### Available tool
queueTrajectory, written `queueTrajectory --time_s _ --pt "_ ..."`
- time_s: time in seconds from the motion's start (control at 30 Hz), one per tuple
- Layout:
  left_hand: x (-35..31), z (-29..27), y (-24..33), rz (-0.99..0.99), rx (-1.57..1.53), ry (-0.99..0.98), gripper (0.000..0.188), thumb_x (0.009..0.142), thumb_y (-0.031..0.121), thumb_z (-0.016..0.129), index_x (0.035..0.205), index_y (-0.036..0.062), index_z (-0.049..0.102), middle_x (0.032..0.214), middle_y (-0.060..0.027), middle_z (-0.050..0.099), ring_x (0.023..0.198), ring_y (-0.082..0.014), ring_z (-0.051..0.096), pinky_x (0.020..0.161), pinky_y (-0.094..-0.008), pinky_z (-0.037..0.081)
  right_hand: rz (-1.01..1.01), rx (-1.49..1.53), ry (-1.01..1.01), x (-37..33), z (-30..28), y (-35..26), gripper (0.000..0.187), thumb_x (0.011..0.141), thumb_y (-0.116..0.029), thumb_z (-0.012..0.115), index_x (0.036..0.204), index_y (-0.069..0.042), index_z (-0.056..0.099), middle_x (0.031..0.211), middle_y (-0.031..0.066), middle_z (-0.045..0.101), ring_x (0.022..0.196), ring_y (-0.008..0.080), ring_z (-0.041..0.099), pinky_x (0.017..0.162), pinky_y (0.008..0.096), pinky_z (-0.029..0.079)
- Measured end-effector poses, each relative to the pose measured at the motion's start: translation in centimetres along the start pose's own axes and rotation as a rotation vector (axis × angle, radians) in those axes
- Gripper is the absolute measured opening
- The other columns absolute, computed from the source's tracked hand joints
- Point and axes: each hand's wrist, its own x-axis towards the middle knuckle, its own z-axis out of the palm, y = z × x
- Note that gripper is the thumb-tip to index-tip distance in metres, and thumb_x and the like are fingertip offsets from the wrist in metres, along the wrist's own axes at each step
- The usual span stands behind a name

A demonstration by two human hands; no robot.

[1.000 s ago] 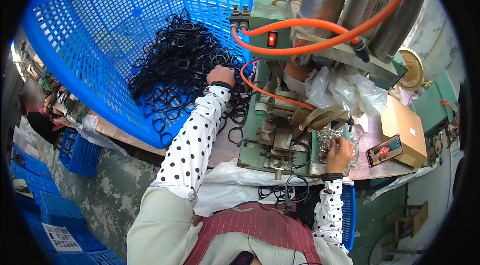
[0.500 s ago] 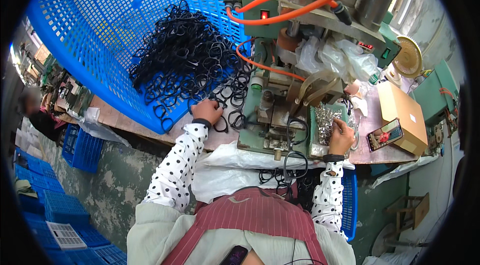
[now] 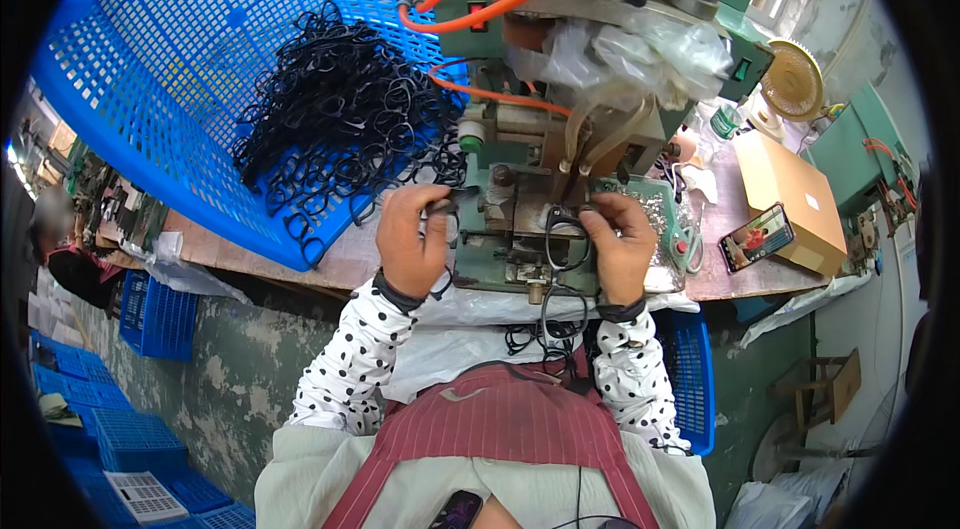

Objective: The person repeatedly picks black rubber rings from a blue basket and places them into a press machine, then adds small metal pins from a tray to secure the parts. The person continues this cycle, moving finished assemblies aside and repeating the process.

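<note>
Head view, looking down at the workbench (image 3: 250,254). We see the left hand (image 3: 412,239) closed around a thin black ring-shaped part (image 3: 443,221) at the left side of the small green bench press (image 3: 520,229), fingers curled and pinched on it. The right hand (image 3: 618,247) rests on the right side of the same press, its fingertips pinching a black oval loop (image 3: 566,239) that lies on the press bed; the two hands stand apart, one on each flank of the machine. Further black loops (image 3: 545,324) hang over the front edge of the bench, just above the striped red apron (image 3: 500,429). Behind the left hand, toward the rear left of the bench, a large blue perforated plastic basket (image 3: 150,69) lies tilted, and a heap of black rings (image 3: 340,119) spills from it onto the bench top, reaching near the left hand. Orange hoses (image 3: 500,9) run across the upper part of the press, with clear plastic film (image 3: 640,49) bunched beneath them. At the right end of the bench lie a brown cardboard box (image 3: 790,194) and, touching its near side, a phone with a lit screen (image 3: 757,237)
</note>
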Motion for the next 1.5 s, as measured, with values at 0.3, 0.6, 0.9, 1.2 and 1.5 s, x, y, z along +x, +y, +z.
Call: queueTrajectory --time_s 0.3,0.6,0.9,1.2,1.5 --pt "6.3 1.5 5.3 -0.4 -0.491 0.008 0.018 0.097 0.004 0.051 0.11 -0.002 0.061 0.096 -0.0092 0.066 0.079 -0.0124 0.065 0.07 -0.025 0.051 0.055 0.11 0.092 -0.1 3.5 -1.4 0.037 0.076 0.003 0.071 0.107 0.004 0.051 0.085 0.0109 0.065 0.079 0.0144 0.064 0.072 0.0255 0.05" --pt "0.8 2.6 4.4 0.371 -0.335 -0.257 0.04 0.077 -0.001 0.061 0.116 0.0028 0.062 0.11 -0.0126 0.065 0.101 -0.0314 0.062 0.089 -0.0416 0.05 -0.087 0.081 0.146 -0.2 3.9 0.1 0.031 0.076 0.004 0.072 0.102 0.003 0.055 0.087 0.0096 0.065 0.078 0.0149 0.065 0.072 0.0266 0.052" --pt "-1.3 6.0 3.9 0.538 -0.392 -0.504 0.047 0.075 0.001 0.066 0.121 0.0025 0.058 0.124 -0.0154 0.06 0.108 -0.0298 0.061 0.095 -0.0461 0.048 0.144 -0.966 0.256 3.7 -11.2 9.3 0.027 0.076 -0.026 0.075 0.098 -0.013 0.066 0.092 0.0051 0.07 0.083 0.0279 0.061 0.075 0.0422 0.046" --pt "-1.6 5.8 3.8 0.52 -0.387 -0.505 0.046 0.076 0.0 0.062 0.121 0.0039 0.058 0.126 -0.0146 0.059 0.105 -0.0308 0.06 0.096 -0.0453 0.047 -0.316 -1.387 0.103 3.0 -8.0 10.5 0.018 0.078 -0.028 0.072 0.083 -0.014 0.061 0.085 0.0048 0.061 0.087 0.0266 0.055 0.072 0.0456 0.037" --pt "-5.2 3.5 4.7 0.352 -0.121 -0.263 0.043 0.073 0.005 0.068 0.115 0.014 0.065 0.121 -0.0054 0.06 0.104 -0.0243 0.057 0.091 -0.0414 0.043 -0.432 -0.975 0.251 2.7 -9.3 9.7 0.009 0.077 -0.015 0.074 0.086 -0.014 0.072 0.078 0.0041 0.068 0.074 0.0245 0.058 0.07 0.0344 0.046"
